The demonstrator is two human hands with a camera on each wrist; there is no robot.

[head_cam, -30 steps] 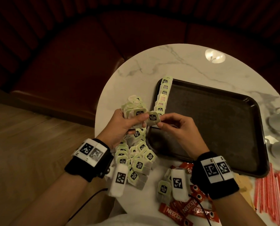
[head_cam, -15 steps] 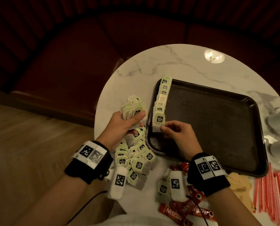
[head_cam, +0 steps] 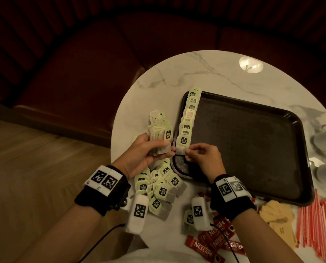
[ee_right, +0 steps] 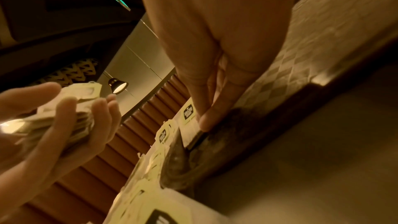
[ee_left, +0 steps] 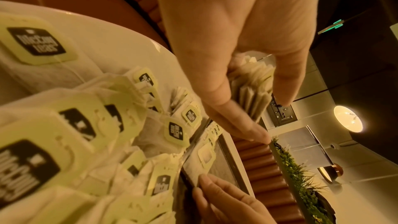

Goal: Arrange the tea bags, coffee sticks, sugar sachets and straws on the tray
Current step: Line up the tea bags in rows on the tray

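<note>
A: One tea bag (head_cam: 181,147) is between the right hand's (head_cam: 205,158) thumb and fingertips, pinched at its near edge. The bag lies at the near end of the row (head_cam: 189,118) that runs along the tray's (head_cam: 298,149) left wall.

B: And the left hand (head_cam: 147,152)?

A: Curled round a stack (head_cam: 159,138) of bags, thumb across the top, just to the left of that pinch and clear of the tray.

B: How will they handle?

A: I'd judge them almost weightless, limp and a little crushable. The paper pouch folds under any push; the card tag is the one stiff part. Take each by an edge or corner of the pouch, lightly.

B: Risks?

A: Strings could snag neighbours in the stack. A nudge beyond the fingertips could skew the overlapped row. More loose bags (head_cam: 162,190) lie below the left wrist, on the table (head_cam: 205,73).
</note>
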